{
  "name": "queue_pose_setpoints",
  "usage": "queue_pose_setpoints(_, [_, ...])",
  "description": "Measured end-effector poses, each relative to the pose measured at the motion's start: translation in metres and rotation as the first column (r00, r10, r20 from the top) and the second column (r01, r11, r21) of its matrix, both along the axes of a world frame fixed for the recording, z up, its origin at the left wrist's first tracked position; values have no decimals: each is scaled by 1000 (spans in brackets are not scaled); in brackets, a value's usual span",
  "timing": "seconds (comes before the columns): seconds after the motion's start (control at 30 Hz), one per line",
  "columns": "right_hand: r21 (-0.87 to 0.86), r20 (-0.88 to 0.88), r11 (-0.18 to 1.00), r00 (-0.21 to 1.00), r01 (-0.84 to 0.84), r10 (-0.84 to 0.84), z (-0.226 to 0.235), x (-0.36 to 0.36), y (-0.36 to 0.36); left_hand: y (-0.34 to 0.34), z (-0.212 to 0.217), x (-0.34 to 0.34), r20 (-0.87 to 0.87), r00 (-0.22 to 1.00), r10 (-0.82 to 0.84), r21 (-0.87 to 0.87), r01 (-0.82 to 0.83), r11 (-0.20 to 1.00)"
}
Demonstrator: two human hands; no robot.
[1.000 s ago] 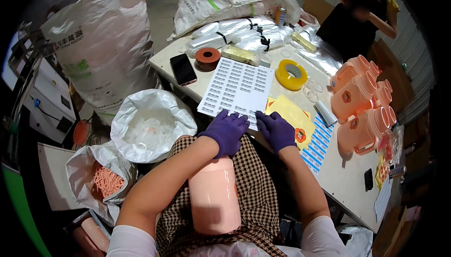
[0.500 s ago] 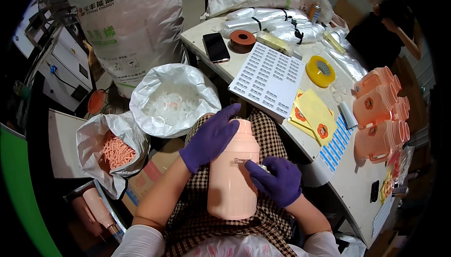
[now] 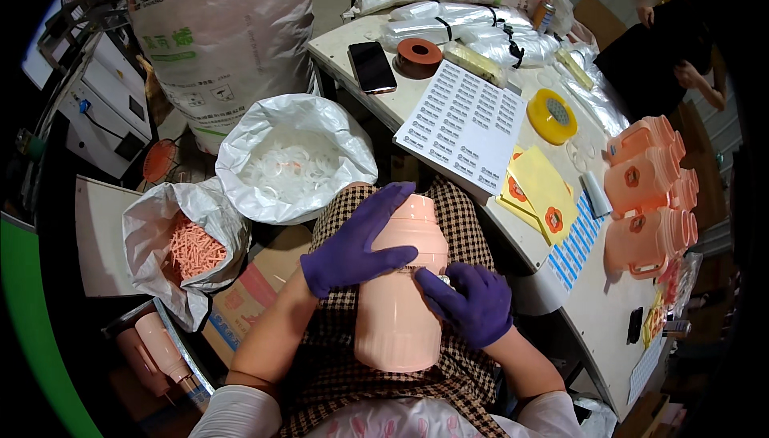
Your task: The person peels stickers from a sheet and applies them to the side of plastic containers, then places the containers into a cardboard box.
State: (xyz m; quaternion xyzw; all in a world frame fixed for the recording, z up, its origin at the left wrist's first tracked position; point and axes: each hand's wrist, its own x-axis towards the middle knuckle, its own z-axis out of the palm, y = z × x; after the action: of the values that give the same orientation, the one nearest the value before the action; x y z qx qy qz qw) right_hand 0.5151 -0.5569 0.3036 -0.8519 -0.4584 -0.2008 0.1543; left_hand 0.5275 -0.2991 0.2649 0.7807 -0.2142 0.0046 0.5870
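Observation:
Upright to slightly tilted, a shiny pink plastic flask [image 3: 398,326] rests on my lap, its narrower neck pointing away from me. My left hand [image 3: 356,247], in a purple glove, holds it from the left, with the fingers along its neck and the thumb lying across its front. Just under that thumb is a small dark printed label [image 3: 411,267], partly covered. My right hand [image 3: 474,303], also gloved in purple, is curled at the flask's right side. Its index fingertip touches beside the label. A small pale, shiny bit shows between its fingers, too little to name.
On the table [image 3: 597,334] to the right are a label sheet [image 3: 465,122], yellow tape [image 3: 552,118], a brown roll [image 3: 418,58], a phone [image 3: 372,67] and several pink jugs [image 3: 650,234]. White sacks of clear rings [image 3: 292,167] and pink sticks [image 3: 195,247] stand left.
My left thumb has come down across the flask's front, next to the label. My right hand stays near the same spot. The person at the back right has lowered an arm.

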Motion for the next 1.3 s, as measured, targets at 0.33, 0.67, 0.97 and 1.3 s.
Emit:
queue_pose_setpoints(0.33, [-374, -136, 851, 886, 369, -444, 13, 41, -76, 6, 28, -8, -274, 961, 36, 56, -21, 998])
queue_pose_setpoints(0.67, [503, -859, 857, 174, 112, 482, 5, 35, -99, -83, 75, -17, 61, 954, -295, -856, 201, 475])
queue_pose_setpoints(0.97, [517, -808, 451, 589, 727, -24, -6, -70, -231, -102, 43, -13, -14, 999, -53, -582, 35, 812])
queue_pose_setpoints(1.3, [747, -405, -177, 229, 641, -885, -76, -51, -472, -83, -65, -14, -221, 975, 20, -349, -99, 932])
